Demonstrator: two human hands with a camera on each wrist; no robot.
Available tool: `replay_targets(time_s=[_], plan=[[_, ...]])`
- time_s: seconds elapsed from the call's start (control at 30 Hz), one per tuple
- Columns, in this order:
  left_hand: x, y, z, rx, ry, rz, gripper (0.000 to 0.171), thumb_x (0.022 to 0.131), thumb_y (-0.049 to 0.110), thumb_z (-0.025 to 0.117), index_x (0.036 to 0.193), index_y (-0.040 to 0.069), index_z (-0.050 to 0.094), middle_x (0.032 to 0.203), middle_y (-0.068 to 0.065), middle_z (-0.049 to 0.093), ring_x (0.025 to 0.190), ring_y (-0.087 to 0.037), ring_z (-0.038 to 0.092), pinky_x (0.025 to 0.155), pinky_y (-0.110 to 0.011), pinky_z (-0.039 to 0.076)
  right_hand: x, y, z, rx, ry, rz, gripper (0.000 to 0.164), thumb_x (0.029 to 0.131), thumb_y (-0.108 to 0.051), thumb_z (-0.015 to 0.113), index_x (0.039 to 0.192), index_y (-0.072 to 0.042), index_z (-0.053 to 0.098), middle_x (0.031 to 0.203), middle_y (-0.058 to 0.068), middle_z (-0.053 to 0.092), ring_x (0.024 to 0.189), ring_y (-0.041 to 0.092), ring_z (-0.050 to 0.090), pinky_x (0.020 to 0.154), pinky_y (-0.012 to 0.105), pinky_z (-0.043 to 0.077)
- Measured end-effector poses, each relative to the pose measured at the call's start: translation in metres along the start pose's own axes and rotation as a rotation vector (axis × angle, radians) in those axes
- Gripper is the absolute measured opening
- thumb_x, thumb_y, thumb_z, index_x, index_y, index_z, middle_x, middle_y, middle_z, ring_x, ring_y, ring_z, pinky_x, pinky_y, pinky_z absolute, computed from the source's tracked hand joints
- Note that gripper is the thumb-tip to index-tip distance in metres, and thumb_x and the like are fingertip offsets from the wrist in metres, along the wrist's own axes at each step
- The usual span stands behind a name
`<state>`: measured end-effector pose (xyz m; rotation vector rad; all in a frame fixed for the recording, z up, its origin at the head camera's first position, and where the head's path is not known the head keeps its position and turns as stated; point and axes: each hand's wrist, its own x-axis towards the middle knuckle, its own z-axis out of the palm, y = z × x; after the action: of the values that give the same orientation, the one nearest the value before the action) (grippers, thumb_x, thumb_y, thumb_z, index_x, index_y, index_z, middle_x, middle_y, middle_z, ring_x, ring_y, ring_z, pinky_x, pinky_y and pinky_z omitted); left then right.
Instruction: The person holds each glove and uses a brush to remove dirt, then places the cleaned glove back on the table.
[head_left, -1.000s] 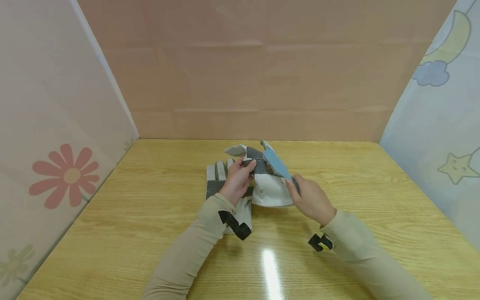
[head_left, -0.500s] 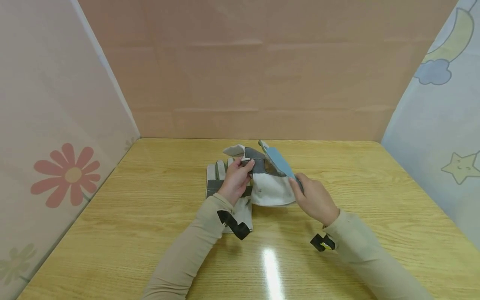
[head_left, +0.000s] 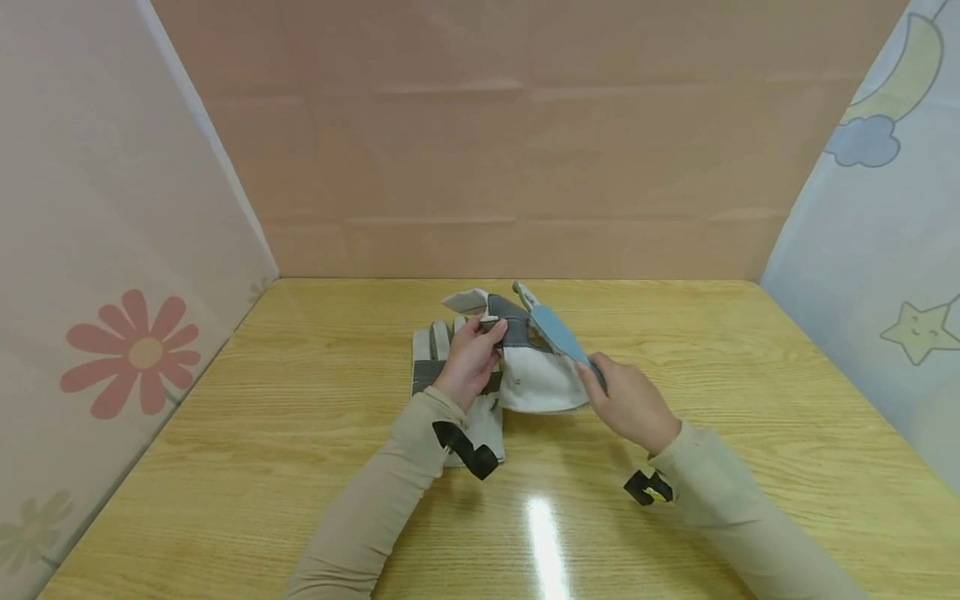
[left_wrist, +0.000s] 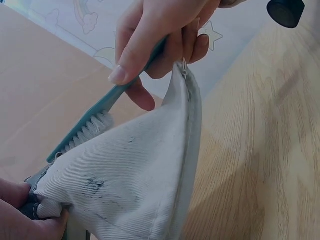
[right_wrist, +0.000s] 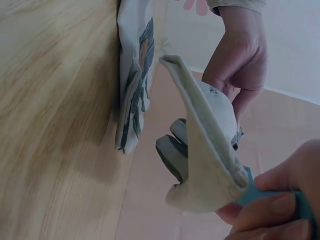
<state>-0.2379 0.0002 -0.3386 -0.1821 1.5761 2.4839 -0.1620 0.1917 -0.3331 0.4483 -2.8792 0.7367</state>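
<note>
My left hand [head_left: 468, 358] pinches a white-and-grey work glove [head_left: 543, 379] at its grey band, holding it above the table. In my right hand [head_left: 633, 404] is a blue-handled brush [head_left: 558, 333], slanted along the right side of that glove. The brush's white bristles [left_wrist: 92, 131] face the glove, at its edge in the left wrist view; whether they press on it cannot be told there. Dark marks [left_wrist: 95, 186] show on the glove's pale cuff. Some fingers of the right hand lie behind the cuff. A second glove [head_left: 430, 375] lies flat under my left hand and wrist, partly hidden.
The wooden table [head_left: 300, 467] extends on all sides of the gloves. A brown panel [head_left: 525, 167] stands behind its far edge. Patterned sheets, one with a red flower [head_left: 142, 354], hang at left and right. Black wrist cameras [head_left: 468, 450] stick out from both sleeves.
The brush has shifted slightly along the glove, first away and then a little back toward me. My right hand has drifted slightly right and nearer. The left hand keeps its hold almost unmoved.
</note>
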Motion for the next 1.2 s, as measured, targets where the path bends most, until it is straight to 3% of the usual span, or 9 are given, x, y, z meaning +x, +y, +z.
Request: replay_targets(time_s=[0.33,0.5,0.73,0.9,1.03,1.2], plan=[[-0.002,-0.0003,0.0012,0.01,-0.005,0.003,0.046,0.097,0.006,0.048,0.142,0.006,0.036,0.144,-0.017,0.04,0.132,-0.03,0.042,0.107,-0.04,0.037,0.003,-0.003,-0.0003,0.027,0.036,-0.024,0.032,0.102,-0.022,0.038,0.098,0.005,0.055,0.057,0.002,0.043,0.044,0.01,0.035,0.043,0.023,0.031],[-0.0017,0.0001,0.0004,0.008,-0.004,0.004,0.048,0.097,0.006,0.048,0.143,0.007,0.034,0.146,-0.016,0.039,0.134,-0.03,0.041,0.108,-0.039,0.036,0.0039,-0.0019,0.0021,0.006,0.008,-0.011,0.035,0.101,-0.022,0.039,0.106,0.009,0.056,0.06,0.003,0.049,0.046,0.01,0.038,0.046,0.024,0.033],[-0.0001,0.0012,-0.0014,-0.007,0.001,0.001,0.051,0.096,0.006,0.049,0.144,0.006,0.033,0.148,-0.015,0.037,0.136,-0.028,0.037,0.111,-0.037,0.033,0.001,0.0018,-0.0004,0.003,-0.026,0.015,0.036,0.102,-0.023,0.037,0.106,0.008,0.056,0.056,0.002,0.043,0.043,0.01,0.034,0.042,0.023,0.029],[-0.0015,0.0006,-0.0016,0.018,-0.012,0.003,0.047,0.097,0.007,0.047,0.143,0.006,0.035,0.145,-0.015,0.04,0.133,-0.028,0.041,0.106,-0.036,0.038,0.0028,0.0002,-0.0042,0.019,0.032,-0.007,0.036,0.102,-0.022,0.037,0.105,0.009,0.056,0.056,0.002,0.043,0.044,0.01,0.035,0.043,0.023,0.03],[-0.0029,0.0006,0.0001,0.036,-0.029,0.003,0.048,0.098,0.008,0.046,0.144,0.005,0.032,0.145,-0.015,0.04,0.132,-0.028,0.043,0.098,-0.033,0.039,0.0057,-0.0023,-0.0039,0.028,0.044,-0.015,0.038,0.102,-0.023,0.037,0.108,0.009,0.055,0.057,0.004,0.046,0.045,0.011,0.037,0.044,0.024,0.033],[-0.0029,-0.0005,0.0003,0.033,-0.033,-0.002,0.049,0.098,0.007,0.046,0.144,0.005,0.031,0.146,-0.016,0.039,0.133,-0.029,0.041,0.105,-0.038,0.038,0.0066,-0.0024,-0.0008,0.003,-0.001,-0.002,0.037,0.101,-0.023,0.038,0.107,0.009,0.056,0.063,0.006,0.054,0.048,0.011,0.043,0.049,0.026,0.037]])
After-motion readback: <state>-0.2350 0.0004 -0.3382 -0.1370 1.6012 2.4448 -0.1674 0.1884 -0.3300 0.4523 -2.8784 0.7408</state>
